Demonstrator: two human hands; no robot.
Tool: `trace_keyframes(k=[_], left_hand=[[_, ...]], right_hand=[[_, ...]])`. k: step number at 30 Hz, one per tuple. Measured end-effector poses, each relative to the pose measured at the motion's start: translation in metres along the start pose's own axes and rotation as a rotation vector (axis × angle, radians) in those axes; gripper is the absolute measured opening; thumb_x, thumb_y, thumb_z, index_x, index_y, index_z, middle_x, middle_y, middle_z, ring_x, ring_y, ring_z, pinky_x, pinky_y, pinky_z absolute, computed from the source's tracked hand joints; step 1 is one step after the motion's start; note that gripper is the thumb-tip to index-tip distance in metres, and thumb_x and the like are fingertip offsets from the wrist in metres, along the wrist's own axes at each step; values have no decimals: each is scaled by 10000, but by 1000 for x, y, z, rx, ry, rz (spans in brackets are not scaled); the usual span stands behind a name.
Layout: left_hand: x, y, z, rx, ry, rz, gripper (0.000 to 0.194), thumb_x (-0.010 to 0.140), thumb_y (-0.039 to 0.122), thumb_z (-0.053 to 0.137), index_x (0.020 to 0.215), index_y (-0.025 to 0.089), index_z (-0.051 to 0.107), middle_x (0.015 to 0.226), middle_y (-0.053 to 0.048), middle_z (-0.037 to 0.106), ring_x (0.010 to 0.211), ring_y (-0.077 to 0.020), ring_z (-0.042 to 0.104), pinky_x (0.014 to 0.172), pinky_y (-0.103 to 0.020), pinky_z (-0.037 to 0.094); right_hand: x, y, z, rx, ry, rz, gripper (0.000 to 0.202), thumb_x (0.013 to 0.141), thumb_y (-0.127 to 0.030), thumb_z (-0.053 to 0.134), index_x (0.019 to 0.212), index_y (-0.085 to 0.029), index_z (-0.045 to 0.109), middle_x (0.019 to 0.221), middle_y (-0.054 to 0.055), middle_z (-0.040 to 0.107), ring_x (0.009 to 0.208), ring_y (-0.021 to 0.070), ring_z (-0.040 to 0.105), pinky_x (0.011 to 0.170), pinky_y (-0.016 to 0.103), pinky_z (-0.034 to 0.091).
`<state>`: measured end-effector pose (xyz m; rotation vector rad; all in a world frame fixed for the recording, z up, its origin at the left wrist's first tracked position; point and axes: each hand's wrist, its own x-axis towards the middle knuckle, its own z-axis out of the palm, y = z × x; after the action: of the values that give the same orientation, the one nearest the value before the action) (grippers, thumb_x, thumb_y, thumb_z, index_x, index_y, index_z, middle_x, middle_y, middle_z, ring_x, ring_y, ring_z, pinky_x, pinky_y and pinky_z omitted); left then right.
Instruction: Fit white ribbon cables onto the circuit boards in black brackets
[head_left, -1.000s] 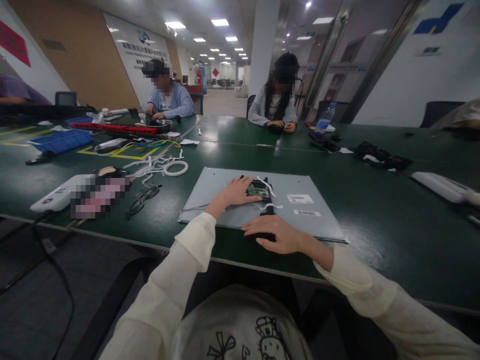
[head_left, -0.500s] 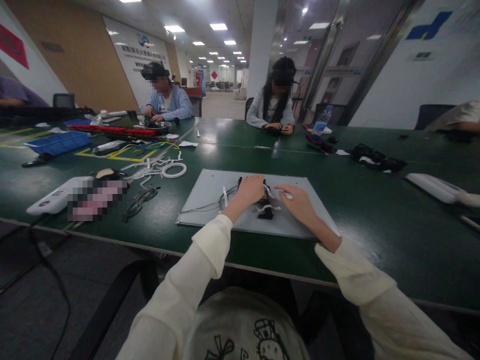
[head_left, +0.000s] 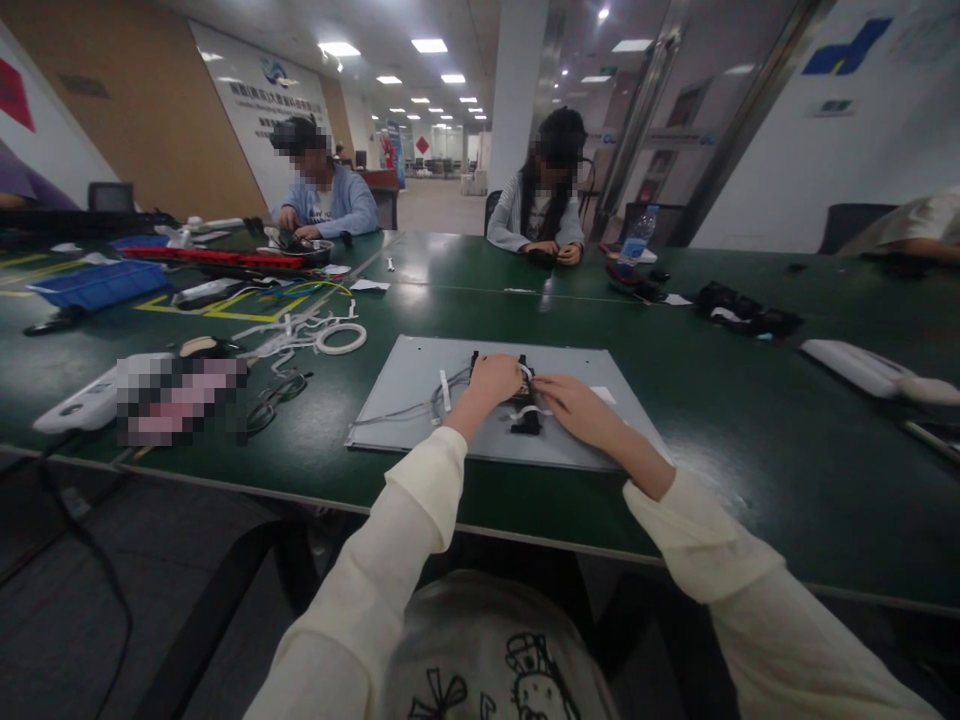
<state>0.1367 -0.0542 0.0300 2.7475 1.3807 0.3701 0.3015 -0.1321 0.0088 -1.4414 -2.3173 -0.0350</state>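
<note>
A black device [head_left: 527, 424] with white strips across it rests on a pale grey panel [head_left: 409, 365]. My left hand [head_left: 496, 380] lies over its upper left part, fingers curled around it and hiding much of it. My right hand [head_left: 576, 405] reaches in from the right, its thumb and fingers pinched at the device's right edge on the end of a white strip [head_left: 527, 371]. A lower white strip [head_left: 531, 411] crosses the device nearer to me. Grey cables [head_left: 409, 411] run off to the left over the panel, beside a small white tag [head_left: 445, 390].
Left of the panel are glasses [head_left: 277, 400], a white ring [head_left: 341, 338] with loose strips, a white power bank-like case [head_left: 94, 395] and a blue tray [head_left: 97, 285]. Two people work across the green table [head_left: 450, 300]. A bottle [head_left: 637, 240] stands far right of centre.
My right hand has moved left to the device, and its spread fingers have closed at the strip. My left hand stays on the device. The whole view has shifted slightly.
</note>
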Motion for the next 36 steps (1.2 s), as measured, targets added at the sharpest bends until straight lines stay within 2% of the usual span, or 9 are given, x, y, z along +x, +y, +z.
trace_keyframes(k=[6,11,16,21,24,28,33,36], left_hand=[[0,-2,5,-29,0,-10,322,881,229,339,1089,144,570,1119,-125,616,1086,-228,537,951,-414,362],[-5,1,2,-5,17,-29,316,895,240,326,1089,134,551,1085,-133,620,1058,-231,549,948,-419,351],[-8,3,1,4,26,-25,318,913,260,306,1070,129,551,1077,-133,620,1046,-232,552,943,-418,348],[-9,3,2,20,44,-16,310,918,256,300,1061,130,544,1100,-132,605,1064,-234,536,933,-414,354],[-11,4,4,33,91,-38,311,917,265,302,1055,122,541,1078,-135,609,1050,-247,539,902,-411,378],[-13,5,5,42,135,-66,304,912,265,313,1052,117,540,1056,-130,614,1017,-247,550,872,-397,397],[-14,5,4,38,108,-71,309,925,269,292,1054,120,531,1085,-134,595,1036,-234,537,887,-381,387],[-15,6,3,24,93,-76,309,929,273,287,1041,121,533,1089,-137,588,1044,-240,532,899,-395,380]], right_hand=[[-2,-5,-8,26,-29,26,376,836,-120,378,1115,-138,630,1163,108,585,1084,223,517,976,403,394],[-1,-10,-21,80,-8,79,299,806,-120,406,871,-178,691,1022,66,646,957,204,574,913,385,424],[-2,-11,-26,105,-17,148,253,754,-94,422,668,-183,643,877,39,658,843,172,586,842,327,435],[-3,-13,-24,190,41,185,217,777,-154,448,807,-175,663,867,45,650,799,156,577,729,277,447],[-3,-16,-24,266,-28,145,202,806,-268,493,860,-179,667,893,49,634,765,144,562,685,263,444],[-2,-19,-21,293,-79,148,252,815,-390,520,821,-176,652,896,55,604,759,142,543,690,272,435],[-1,-19,-19,405,-69,205,255,797,-411,540,764,-167,604,860,43,580,757,139,529,681,268,421],[1,-24,-22,526,-113,253,257,798,-415,530,763,-166,582,807,24,583,733,132,524,651,253,407]])
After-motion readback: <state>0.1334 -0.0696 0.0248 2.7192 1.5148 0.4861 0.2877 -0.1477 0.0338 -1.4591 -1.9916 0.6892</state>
